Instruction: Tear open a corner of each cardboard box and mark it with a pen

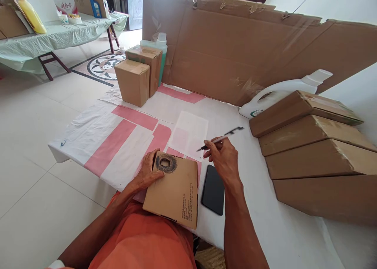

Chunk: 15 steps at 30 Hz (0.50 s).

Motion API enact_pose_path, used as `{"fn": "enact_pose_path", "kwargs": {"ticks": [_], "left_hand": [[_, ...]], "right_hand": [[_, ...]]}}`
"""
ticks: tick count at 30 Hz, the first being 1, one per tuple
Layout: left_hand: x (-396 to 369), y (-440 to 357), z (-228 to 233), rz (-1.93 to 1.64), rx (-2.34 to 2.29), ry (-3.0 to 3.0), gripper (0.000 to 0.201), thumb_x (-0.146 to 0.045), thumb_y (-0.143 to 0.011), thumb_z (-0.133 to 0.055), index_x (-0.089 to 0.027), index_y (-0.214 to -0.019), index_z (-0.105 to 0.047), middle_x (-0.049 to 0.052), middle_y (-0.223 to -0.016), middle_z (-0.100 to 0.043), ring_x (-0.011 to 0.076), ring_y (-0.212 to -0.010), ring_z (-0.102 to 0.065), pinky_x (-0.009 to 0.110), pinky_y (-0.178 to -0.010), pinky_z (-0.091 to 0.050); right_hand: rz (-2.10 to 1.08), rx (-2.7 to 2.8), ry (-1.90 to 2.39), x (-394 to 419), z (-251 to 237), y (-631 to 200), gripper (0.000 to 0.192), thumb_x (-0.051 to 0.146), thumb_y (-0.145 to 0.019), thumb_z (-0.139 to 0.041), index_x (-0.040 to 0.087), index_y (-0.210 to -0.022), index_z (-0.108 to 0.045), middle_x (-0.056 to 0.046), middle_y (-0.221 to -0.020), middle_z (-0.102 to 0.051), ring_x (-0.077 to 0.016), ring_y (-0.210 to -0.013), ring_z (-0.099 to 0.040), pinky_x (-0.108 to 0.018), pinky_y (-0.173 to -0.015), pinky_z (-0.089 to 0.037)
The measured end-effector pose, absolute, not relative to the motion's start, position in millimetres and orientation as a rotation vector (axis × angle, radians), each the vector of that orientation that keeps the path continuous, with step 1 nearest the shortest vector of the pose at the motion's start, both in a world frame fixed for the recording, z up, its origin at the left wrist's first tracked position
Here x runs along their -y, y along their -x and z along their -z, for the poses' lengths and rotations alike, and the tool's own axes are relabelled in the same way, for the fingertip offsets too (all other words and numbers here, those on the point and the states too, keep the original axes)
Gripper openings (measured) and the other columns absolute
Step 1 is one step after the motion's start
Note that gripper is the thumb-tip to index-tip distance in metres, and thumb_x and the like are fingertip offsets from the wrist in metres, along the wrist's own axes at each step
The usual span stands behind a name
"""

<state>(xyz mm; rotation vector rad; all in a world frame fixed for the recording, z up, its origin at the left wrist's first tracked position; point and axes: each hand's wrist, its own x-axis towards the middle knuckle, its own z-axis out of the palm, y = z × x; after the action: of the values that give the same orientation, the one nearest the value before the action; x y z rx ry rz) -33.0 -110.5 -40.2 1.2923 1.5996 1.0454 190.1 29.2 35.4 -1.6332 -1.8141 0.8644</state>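
My left hand (149, 169) grips the upper left edge of a small cardboard box (173, 194), thumb on its top face and fingers over the side. A dark scribbled ring (173, 164) surrounds an oblong hole near that face's far edge, and printed text runs along the right side. In my right hand (223, 156) a pen (219, 139) is pinched, its tip pointing left, above the table and apart from the box. Below that hand lies a black smartphone (213, 189), just right of the box.
Cardboard boxes (312, 159) line the right side beside a white jug (277, 94). Two boxes (132, 82) and a green-liquid bottle (162, 61) stand at the back left. A cardboard panel (235, 49) closes the table's far side. Another covered table (59, 35) stands left.
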Motion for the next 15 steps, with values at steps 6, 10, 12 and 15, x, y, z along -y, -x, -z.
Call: {"fn": "enact_pose_path", "kwargs": {"ticks": [6, 10, 12, 15], "left_hand": [[111, 34, 43, -1.069, -1.586, -1.305, 0.087, -0.031, -0.071, -0.069, -0.021, -0.153, -0.04, 0.014, -0.153, -0.048, 0.0364, -0.143, -0.042, 0.053, -0.12, -0.033], [110, 35, 46, -1.061, -1.594, -1.31, 0.087, -0.031, -0.071, -0.068, -0.02, -0.153, -0.04, 0.014, -0.153, -0.048, 0.0356, -0.143, -0.042, 0.052, -0.121, -0.032], [110, 36, 47, -1.058, -1.6, -1.309, 0.088, -0.032, -0.071, -0.068, -0.02, -0.153, -0.039, 0.014, -0.153, -0.048, 0.0356, -0.144, -0.042, 0.052, -0.121, -0.031], [110, 36, 47, -1.069, -1.6, -1.312, 0.088, -0.035, -0.072, -0.068, -0.019, -0.153, -0.039, 0.015, -0.154, -0.047, 0.036, -0.144, -0.041, 0.053, -0.121, -0.032]], "right_hand": [[-0.881, 2.267, 1.845, -43, 0, -192, 0.015, 0.02, -0.086, -0.067, 0.021, -0.081, -0.054, -0.007, -0.076, -0.066, -0.0214, -0.066, -0.061, -0.03, -0.061, -0.037], [-0.873, 2.368, 1.865, -38, 10, -186, 0.007, 0.022, -0.09, -0.065, 0.02, -0.089, -0.058, -0.011, -0.087, -0.069, -0.0232, -0.073, -0.061, -0.029, -0.064, -0.035], [-0.876, 2.373, 1.867, -34, 8, -188, 0.007, 0.026, -0.093, -0.062, 0.021, -0.095, -0.059, -0.009, -0.087, -0.07, -0.0222, -0.072, -0.061, -0.029, -0.063, -0.036], [-0.839, 2.317, 1.908, -21, 0, -201, 0.016, 0.038, -0.098, -0.056, 0.023, -0.103, -0.06, -0.007, -0.089, -0.071, -0.022, -0.077, -0.064, -0.028, -0.066, -0.04]]}}
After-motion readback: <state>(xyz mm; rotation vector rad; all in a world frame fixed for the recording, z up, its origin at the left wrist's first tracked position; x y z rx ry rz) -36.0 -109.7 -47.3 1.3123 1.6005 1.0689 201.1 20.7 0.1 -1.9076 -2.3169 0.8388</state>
